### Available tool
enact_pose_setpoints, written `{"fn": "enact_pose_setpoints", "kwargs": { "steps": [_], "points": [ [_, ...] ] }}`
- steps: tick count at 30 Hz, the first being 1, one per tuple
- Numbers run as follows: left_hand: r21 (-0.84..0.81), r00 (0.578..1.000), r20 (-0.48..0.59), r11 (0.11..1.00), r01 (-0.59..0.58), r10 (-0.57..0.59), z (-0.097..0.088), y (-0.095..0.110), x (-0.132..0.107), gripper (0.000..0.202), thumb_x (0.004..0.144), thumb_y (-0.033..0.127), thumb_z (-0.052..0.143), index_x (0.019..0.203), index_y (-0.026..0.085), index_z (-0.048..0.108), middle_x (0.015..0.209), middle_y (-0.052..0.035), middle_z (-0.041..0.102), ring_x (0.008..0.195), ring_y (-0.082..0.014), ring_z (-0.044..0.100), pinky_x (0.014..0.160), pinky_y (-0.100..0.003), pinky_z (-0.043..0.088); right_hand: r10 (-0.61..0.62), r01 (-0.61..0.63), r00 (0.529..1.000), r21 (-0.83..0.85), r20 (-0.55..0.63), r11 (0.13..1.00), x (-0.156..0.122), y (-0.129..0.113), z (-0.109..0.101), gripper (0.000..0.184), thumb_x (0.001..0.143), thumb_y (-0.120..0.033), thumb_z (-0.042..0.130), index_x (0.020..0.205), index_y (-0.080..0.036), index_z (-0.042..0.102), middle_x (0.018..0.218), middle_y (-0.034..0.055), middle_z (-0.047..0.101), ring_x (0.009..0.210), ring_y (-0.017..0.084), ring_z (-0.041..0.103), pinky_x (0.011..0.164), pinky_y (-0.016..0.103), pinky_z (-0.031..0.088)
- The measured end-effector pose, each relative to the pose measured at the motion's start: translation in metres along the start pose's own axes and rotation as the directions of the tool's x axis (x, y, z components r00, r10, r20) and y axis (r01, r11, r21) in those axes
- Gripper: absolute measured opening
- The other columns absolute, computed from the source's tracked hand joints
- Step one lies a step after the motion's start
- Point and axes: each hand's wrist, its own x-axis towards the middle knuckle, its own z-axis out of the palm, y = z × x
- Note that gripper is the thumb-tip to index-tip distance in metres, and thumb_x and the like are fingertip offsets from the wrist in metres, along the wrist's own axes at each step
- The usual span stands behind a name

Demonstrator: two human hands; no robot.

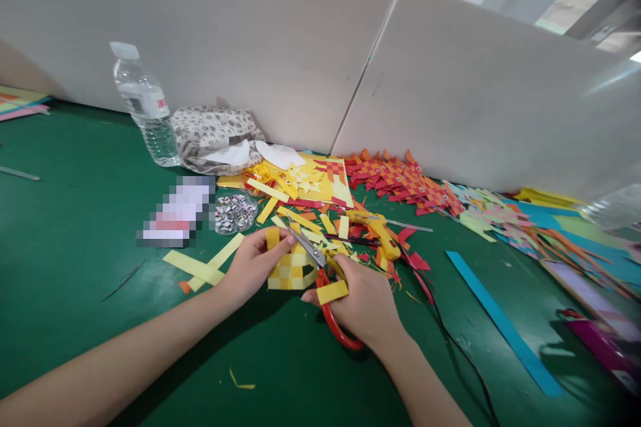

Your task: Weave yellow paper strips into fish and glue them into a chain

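In my left hand (254,261) I pinch a woven paper piece (285,273), checked in yellow and pale yellow, with loose strip ends sticking out. My right hand (364,297) grips a pair of scissors (331,303) with red handles. The metal blades point up and left, over the woven piece and close to my left fingertips; whether they touch the paper I cannot tell. One yellow strip end lies across my right fingers. Crossed pale yellow strips (203,268) lie left of my left hand. A yellow glue gun (383,235) rests beyond my right hand.
A water bottle (145,107) and a patterned cloth bag (215,137) stand by the grey partition (225,27). Googly eyes (235,213) lie near a blurred phone (177,213). Red-orange woven fish (400,177) are piled behind. A black cord (453,347) and blue strip (503,323) lie right.
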Motion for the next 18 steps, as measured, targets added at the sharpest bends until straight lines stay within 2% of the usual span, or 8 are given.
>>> {"fn": "enact_pose_setpoints", "kwargs": {
  "steps": [7, 14, 18],
  "points": [
    [0.032, 0.999, -0.008, 0.999, 0.031, -0.031, 0.0004, 0.0000, 0.0001, 0.022, 0.073, 0.040, 0.064, 0.078, 0.019, 0.063, 0.067, 0.0018, 0.061, 0.059, -0.0120, 0.054, 0.055, -0.022, 0.043, -0.020, 0.020, 0.999, -0.005, -0.034, 1.000, 0.0022, 0.0009, 0.0004, 0.038, 0.069, -0.057, 0.056, 0.064, -0.021, 0.047, 0.053, -0.0012, 0.055, 0.049, 0.014, 0.051, 0.048, 0.024, 0.024],
    [0.076, 0.999, 0.032, 0.997, 0.020, -0.022, 0.0013, 0.0026, -0.0011, 0.023, 0.074, 0.041, 0.064, 0.075, 0.018, 0.064, 0.064, 0.0027, 0.059, 0.055, -0.0099, 0.052, 0.051, -0.019, 0.039, 0.017, -0.016, 0.999, -0.019, 0.030, 1.000, 0.0024, -0.0013, -0.0023, 0.036, 0.069, -0.055, 0.057, 0.065, -0.022, 0.045, 0.058, -0.0018, 0.057, 0.053, 0.014, 0.052, 0.049, 0.023, 0.024],
    [0.101, 1.000, 0.023, 0.995, 0.014, -0.016, 0.0021, 0.0014, -0.0010, 0.022, 0.073, 0.040, 0.066, 0.074, 0.018, 0.064, 0.064, 0.0017, 0.060, 0.057, -0.0108, 0.052, 0.052, -0.020, 0.039, 0.069, -0.069, 0.997, -0.019, 0.019, 0.997, 0.0033, -0.0003, -0.0014, 0.036, 0.069, -0.055, 0.056, 0.063, -0.022, 0.045, 0.055, -0.0017, 0.056, 0.052, 0.015, 0.052, 0.049, 0.023, 0.025]
  ]
}}
